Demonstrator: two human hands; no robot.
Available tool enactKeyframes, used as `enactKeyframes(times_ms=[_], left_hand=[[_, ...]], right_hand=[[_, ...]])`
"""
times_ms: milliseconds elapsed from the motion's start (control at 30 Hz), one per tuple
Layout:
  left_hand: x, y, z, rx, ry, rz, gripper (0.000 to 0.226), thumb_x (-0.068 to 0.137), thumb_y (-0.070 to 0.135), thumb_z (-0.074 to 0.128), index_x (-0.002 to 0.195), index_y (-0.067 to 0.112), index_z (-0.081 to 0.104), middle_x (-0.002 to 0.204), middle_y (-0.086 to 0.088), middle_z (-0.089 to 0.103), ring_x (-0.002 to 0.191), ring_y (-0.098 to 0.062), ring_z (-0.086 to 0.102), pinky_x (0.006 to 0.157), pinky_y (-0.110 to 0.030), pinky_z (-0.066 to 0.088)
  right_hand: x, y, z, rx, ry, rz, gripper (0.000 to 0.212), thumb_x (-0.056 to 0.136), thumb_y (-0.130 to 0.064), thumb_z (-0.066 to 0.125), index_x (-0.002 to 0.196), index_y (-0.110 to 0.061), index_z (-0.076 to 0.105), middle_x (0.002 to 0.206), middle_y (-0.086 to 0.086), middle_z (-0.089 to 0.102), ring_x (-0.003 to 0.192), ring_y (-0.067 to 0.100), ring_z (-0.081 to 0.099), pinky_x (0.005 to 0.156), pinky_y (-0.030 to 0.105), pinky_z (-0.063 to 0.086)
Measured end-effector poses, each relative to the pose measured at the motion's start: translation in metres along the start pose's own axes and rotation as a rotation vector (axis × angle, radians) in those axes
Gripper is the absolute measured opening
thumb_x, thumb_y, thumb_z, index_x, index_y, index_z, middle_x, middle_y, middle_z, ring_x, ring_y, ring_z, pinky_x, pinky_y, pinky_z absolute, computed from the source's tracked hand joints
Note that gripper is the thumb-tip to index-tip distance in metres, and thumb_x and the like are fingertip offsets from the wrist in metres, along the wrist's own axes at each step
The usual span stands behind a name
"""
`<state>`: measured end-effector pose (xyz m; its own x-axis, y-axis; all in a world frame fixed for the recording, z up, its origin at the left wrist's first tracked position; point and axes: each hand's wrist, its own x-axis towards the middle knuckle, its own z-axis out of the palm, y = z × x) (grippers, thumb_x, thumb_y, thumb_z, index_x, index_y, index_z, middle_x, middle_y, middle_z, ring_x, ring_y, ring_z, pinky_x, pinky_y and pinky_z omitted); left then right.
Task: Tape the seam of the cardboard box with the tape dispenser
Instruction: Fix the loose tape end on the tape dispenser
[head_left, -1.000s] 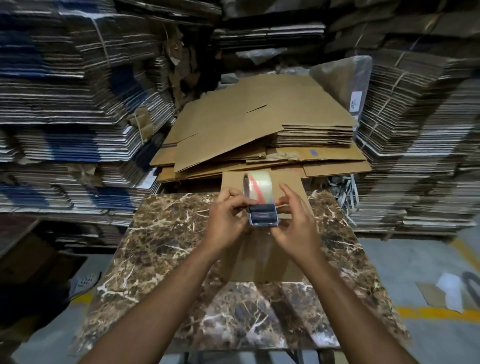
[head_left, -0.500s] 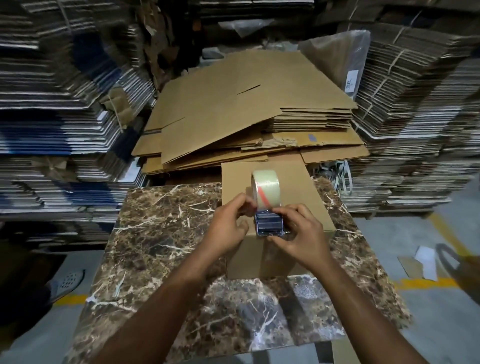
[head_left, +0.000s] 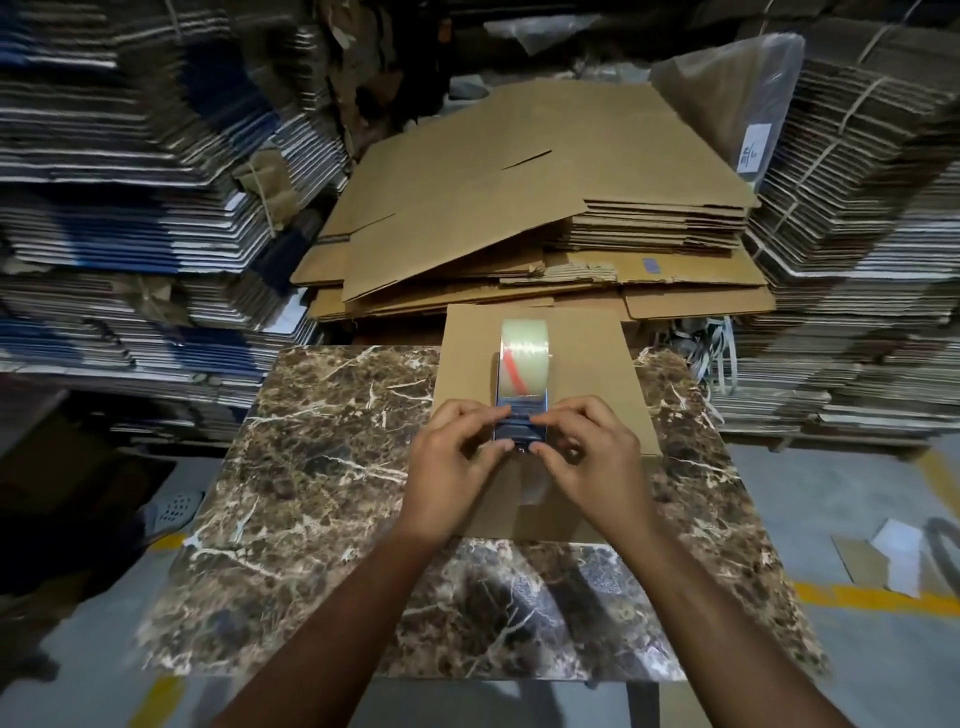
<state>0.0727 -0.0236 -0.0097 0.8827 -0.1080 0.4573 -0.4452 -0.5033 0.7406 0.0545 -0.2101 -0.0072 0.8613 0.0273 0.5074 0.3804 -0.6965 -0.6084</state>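
A brown cardboard box (head_left: 587, 358) stands on the marble table (head_left: 332, 467), toward its far side. A blue tape dispenser (head_left: 521, 415) with a clear tape roll rests on the box top near the front edge. My left hand (head_left: 454, 467) pinches the dispenser from the left and my right hand (head_left: 597, 462) from the right, fingertips meeting over its blue body. A strip of clear tape (head_left: 535, 486) hangs down the box's front face below the dispenser. The seam itself is hidden under the dispenser and my hands.
Flattened brown cartons (head_left: 545, 208) are stacked just behind the table. Tall bundles of flat cardboard rise at the left (head_left: 130, 208) and right (head_left: 857, 260). A sandal (head_left: 174, 506) lies on the floor at left; paper scraps (head_left: 883, 556) lie on the floor at right.
The dispenser has come down from the air onto the box top near the front edge, and both hands have closed in over its body. The view has tilted down and moved closer.
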Motion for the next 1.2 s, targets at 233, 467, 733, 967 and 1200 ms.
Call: enactKeyframes(times_ms=[233,467,733,967,1200], left_hand=[[-0.006,0.005,0.008,0.025,0.118,-0.002,0.012,0.081,0.010,0.081,0.092,0.014,0.081,0.096,0.000,0.071,0.094,-0.004,0.065,0.083,-0.011,0.048],[-0.014,0.011,0.012,-0.021,0.188,-0.102,0.018,0.080,0.007,0.081,0.095,0.018,0.082,0.105,0.003,0.074,0.100,0.015,0.061,0.088,-0.004,0.046],[-0.015,0.022,0.010,-0.182,0.139,-0.257,0.025,0.080,0.004,0.080,0.091,0.027,0.078,0.114,-0.001,0.075,0.108,-0.004,0.067,0.088,-0.005,0.049],[-0.012,0.024,-0.003,-0.322,-0.070,-0.295,0.021,0.080,0.003,0.078,0.086,0.023,0.079,0.133,0.004,0.062,0.128,-0.006,0.058,0.106,-0.025,0.049],[-0.006,0.018,-0.020,-0.363,-0.237,-0.308,0.018,0.079,0.005,0.080,0.089,0.020,0.080,0.142,-0.007,0.059,0.133,-0.006,0.054,0.110,-0.025,0.045]], right_hand=[[-0.003,0.000,0.002,0.057,0.101,0.036,0.014,0.081,-0.010,0.081,0.094,-0.014,0.081,0.100,0.002,0.071,0.087,0.010,0.070,0.078,0.029,0.061],[-0.013,-0.011,0.006,0.155,0.166,0.256,0.014,0.081,-0.016,0.082,0.093,-0.022,0.082,0.101,-0.003,0.079,0.092,0.003,0.073,0.085,0.024,0.060],[-0.002,-0.012,-0.004,0.334,-0.025,0.422,0.010,0.080,-0.011,0.082,0.085,-0.020,0.081,0.084,-0.018,0.076,0.081,-0.005,0.073,0.079,0.012,0.055],[0.004,-0.005,-0.012,0.405,-0.186,0.390,0.013,0.079,-0.008,0.082,0.079,-0.021,0.081,0.085,-0.007,0.080,0.097,-0.014,0.066,0.082,0.008,0.049],[0.006,0.004,-0.022,0.543,-0.337,0.374,0.009,0.081,-0.006,0.080,0.085,-0.015,0.081,0.106,-0.007,0.076,0.118,-0.014,0.056,0.097,0.013,0.048]])
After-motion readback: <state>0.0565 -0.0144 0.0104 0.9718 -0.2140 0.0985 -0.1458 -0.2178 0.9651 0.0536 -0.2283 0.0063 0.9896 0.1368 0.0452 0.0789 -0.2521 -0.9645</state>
